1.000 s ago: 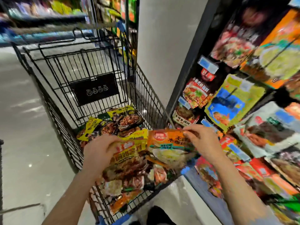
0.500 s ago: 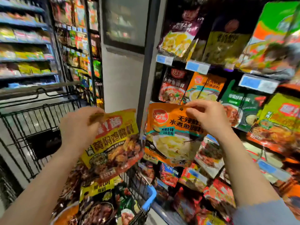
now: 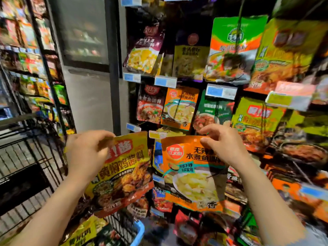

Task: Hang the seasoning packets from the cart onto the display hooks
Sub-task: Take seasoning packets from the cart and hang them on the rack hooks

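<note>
One head-worn wide-angle view looks forward and slightly down, close to the rack [image 3: 221,82] of hung packets ahead; both forearms reach in from below, the cart [image 3: 26,157] at lower left.

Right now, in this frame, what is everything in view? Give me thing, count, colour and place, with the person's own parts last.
yellow seasoning packet with a fried-chicken picture: one, yellow and brown, held up left of centre.
orange seasoning packet with a soup-bowl picture: one, orange, held up at centre, below a matching hung packet.
hung seasoning packets on the display hooks: many, mixed colours, several rows on the right.
blue and white price tags: several, along the hook fronts.
black wire shopping cart: one, lower left, more packets inside at the bottom edge.
stocked store shelves: far left, blurred.
grey pillar: one, centre left.
left hand: grips the yellow packet's top.
right hand: pinches the orange packet's top.
</note>
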Action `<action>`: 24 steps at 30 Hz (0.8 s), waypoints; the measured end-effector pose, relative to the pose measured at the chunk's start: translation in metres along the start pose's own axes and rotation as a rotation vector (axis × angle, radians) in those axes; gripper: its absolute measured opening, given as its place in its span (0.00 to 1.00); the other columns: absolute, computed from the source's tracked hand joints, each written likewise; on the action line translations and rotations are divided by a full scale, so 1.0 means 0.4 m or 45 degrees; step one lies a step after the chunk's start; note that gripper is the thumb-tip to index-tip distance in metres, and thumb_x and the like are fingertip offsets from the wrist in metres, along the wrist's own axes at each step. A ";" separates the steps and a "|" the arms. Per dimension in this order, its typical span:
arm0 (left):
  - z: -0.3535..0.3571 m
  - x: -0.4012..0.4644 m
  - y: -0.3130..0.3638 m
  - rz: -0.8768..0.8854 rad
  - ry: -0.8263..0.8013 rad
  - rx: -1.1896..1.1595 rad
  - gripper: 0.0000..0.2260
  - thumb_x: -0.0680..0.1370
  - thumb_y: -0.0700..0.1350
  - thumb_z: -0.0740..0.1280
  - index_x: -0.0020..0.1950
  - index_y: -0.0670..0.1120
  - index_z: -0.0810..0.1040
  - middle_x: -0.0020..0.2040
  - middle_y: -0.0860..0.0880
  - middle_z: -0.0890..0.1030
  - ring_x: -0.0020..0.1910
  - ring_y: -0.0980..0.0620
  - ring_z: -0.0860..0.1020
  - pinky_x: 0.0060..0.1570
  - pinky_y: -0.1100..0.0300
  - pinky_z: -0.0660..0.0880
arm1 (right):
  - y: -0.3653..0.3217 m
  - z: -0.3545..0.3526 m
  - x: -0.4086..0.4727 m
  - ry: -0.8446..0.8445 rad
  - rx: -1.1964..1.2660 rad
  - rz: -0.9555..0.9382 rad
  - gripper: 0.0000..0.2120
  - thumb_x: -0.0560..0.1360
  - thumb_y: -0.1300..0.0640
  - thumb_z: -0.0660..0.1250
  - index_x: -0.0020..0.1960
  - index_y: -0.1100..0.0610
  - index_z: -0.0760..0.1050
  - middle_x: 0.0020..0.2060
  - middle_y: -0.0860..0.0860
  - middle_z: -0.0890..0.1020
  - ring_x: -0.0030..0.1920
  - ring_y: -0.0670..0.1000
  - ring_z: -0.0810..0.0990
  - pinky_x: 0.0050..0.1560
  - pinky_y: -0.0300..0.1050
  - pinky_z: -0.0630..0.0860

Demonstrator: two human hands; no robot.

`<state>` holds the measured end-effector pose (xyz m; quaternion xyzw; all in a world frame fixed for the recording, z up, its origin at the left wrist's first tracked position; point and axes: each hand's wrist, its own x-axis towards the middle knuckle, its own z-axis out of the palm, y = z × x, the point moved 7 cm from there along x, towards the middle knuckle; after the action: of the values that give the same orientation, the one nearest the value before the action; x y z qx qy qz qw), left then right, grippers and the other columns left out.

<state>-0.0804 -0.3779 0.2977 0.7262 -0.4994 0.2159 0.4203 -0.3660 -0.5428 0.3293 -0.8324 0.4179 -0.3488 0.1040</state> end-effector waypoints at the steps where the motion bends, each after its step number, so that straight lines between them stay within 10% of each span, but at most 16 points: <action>1: 0.012 0.003 0.005 0.003 -0.012 -0.016 0.12 0.67 0.36 0.68 0.46 0.48 0.84 0.42 0.50 0.84 0.43 0.46 0.81 0.49 0.44 0.75 | 0.012 -0.005 -0.007 0.016 0.001 0.014 0.07 0.71 0.58 0.73 0.48 0.49 0.81 0.37 0.42 0.79 0.40 0.45 0.78 0.42 0.41 0.71; 11: 0.045 0.046 -0.040 -0.005 0.051 -0.192 0.14 0.68 0.44 0.64 0.50 0.47 0.84 0.45 0.48 0.84 0.44 0.45 0.82 0.48 0.37 0.75 | 0.005 -0.013 0.019 0.262 -0.021 0.013 0.28 0.72 0.59 0.70 0.69 0.46 0.65 0.37 0.43 0.79 0.35 0.49 0.74 0.55 0.58 0.72; 24: 0.116 0.150 -0.093 0.088 0.039 -0.017 0.12 0.70 0.43 0.66 0.50 0.48 0.84 0.45 0.51 0.84 0.44 0.47 0.82 0.46 0.38 0.76 | 0.010 0.175 0.327 0.325 0.409 0.037 0.32 0.72 0.59 0.70 0.71 0.46 0.59 0.40 0.48 0.82 0.46 0.53 0.81 0.49 0.52 0.76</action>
<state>-0.0271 -0.4434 0.3011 0.7022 -0.5193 0.2380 0.4249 -0.2686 -0.6540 0.3406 -0.7480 0.3787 -0.5122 0.1866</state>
